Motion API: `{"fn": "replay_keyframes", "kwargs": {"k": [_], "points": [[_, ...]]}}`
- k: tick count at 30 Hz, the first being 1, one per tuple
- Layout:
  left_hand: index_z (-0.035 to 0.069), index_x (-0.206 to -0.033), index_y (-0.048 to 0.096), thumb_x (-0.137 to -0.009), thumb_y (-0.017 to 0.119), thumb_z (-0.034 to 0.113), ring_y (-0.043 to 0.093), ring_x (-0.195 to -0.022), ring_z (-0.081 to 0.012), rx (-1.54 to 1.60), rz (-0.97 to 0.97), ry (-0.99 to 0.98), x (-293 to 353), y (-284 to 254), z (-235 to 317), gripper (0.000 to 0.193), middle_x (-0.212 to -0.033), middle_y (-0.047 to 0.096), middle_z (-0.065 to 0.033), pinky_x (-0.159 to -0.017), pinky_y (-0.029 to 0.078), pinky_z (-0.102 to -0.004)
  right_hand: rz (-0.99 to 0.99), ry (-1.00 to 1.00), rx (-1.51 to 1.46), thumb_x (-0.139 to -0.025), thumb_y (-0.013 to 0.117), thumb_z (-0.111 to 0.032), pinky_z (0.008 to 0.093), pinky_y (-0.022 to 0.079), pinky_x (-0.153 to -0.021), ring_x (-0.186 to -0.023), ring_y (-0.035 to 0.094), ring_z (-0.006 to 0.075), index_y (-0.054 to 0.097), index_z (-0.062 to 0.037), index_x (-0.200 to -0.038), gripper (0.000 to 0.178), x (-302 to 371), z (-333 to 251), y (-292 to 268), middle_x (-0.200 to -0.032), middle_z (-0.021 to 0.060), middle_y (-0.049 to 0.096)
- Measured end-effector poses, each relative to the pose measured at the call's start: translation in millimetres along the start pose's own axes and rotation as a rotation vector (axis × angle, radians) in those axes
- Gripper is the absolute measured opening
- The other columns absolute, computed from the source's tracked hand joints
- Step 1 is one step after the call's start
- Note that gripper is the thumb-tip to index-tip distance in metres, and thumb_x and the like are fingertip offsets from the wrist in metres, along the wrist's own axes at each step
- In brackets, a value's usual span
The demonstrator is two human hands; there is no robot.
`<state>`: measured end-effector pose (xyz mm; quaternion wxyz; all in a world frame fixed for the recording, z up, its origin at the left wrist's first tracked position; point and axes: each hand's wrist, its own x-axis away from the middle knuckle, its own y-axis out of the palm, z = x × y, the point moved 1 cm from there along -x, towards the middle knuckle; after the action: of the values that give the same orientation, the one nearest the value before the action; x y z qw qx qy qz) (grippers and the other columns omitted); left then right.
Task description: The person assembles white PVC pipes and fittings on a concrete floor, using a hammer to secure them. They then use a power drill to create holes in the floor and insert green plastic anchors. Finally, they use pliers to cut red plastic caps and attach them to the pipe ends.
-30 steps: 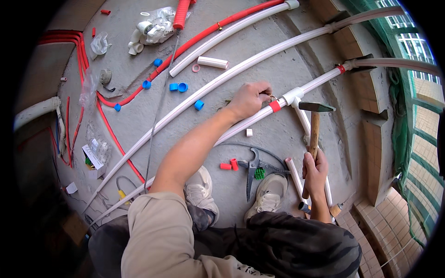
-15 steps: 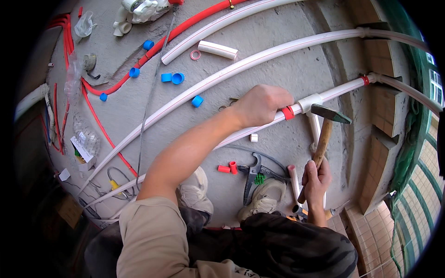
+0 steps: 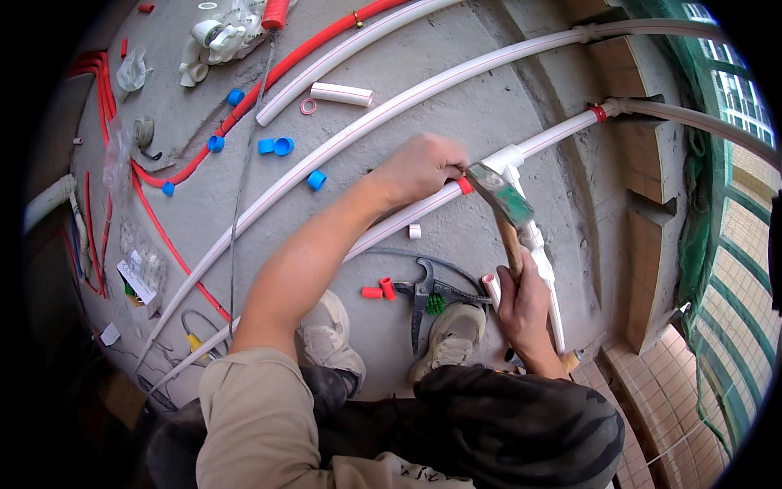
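Observation:
My left hand reaches forward and presses on a long white pipe beside a small red clip on the concrete floor. A wooden-handled hammer is gripped in my right hand, its metal head right above the red clip and next to the white tee fitting. A short white branch pipe runs from the tee back toward me, under the right hand.
Pipe cutters lie by my shoes with red caps and a short white stub. Blue caps, red conduit, white fittings and another pipe piece scatter farther out. Brick blocks and green netting stand at right.
The hammer head has swung down and left, from raised beside the tee to just over the red clip at my left fingertips. My left hand stays on the pipe.

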<state>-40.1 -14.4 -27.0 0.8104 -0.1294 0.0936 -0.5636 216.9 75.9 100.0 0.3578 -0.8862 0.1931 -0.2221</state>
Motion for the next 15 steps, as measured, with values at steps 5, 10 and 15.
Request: {"fn": "replay_keyframes", "kwargs": {"k": [5, 10, 15], "points": [[0.002, -0.091, 0.075, -0.083, 0.072, 0.008, 0.07, -0.08, -0.035, 0.001, 0.02, -0.083, 3.0, 2.2, -1.5, 0.01, -0.087, 0.072, -0.0179, -0.071, 0.054, -0.0408, -0.006, 0.032, -0.031, -0.1, 0.066, -0.005, 0.0409, 0.056, -0.065, -0.071, 0.073, 0.0296, 0.055, 0.0005, -0.138, 0.04, -6.2, -4.2, -2.9, -0.082, 0.0174, 0.067], [0.002, -0.089, 0.076, -0.081, 0.075, 0.01, 0.07, -0.078, -0.0316, 0.024, 0.038, -0.23, 0.4, 2.8, 6.6, 0.012, -0.083, 0.072, -0.0162, -0.073, 0.054, -0.0398, 0.041, -0.023, -0.004, -0.101, 0.066, -0.009, 0.0455, 0.056, -0.066, -0.075, 0.073, 0.0387, 0.055, -0.0018, -0.137, 0.039, 2.3, 9.9, 8.7, -0.088, 0.023, 0.07], [0.001, -0.097, 0.074, -0.079, 0.082, 0.016, 0.069, -0.092, -0.0332, -0.186, 0.37, -0.171, 27.3, 15.5, 29.2, 0.025, -0.099, 0.071, -0.0166, -0.08, 0.055, -0.0424, 0.025, 0.034, -0.048, -0.102, 0.066, -0.013, 0.0485, 0.055, -0.066, -0.076, 0.073, 0.0414, 0.053, -0.0059, -0.139, 0.04, -1.8, 10.6, -0.5, -0.092, 0.0261, 0.07]]}}
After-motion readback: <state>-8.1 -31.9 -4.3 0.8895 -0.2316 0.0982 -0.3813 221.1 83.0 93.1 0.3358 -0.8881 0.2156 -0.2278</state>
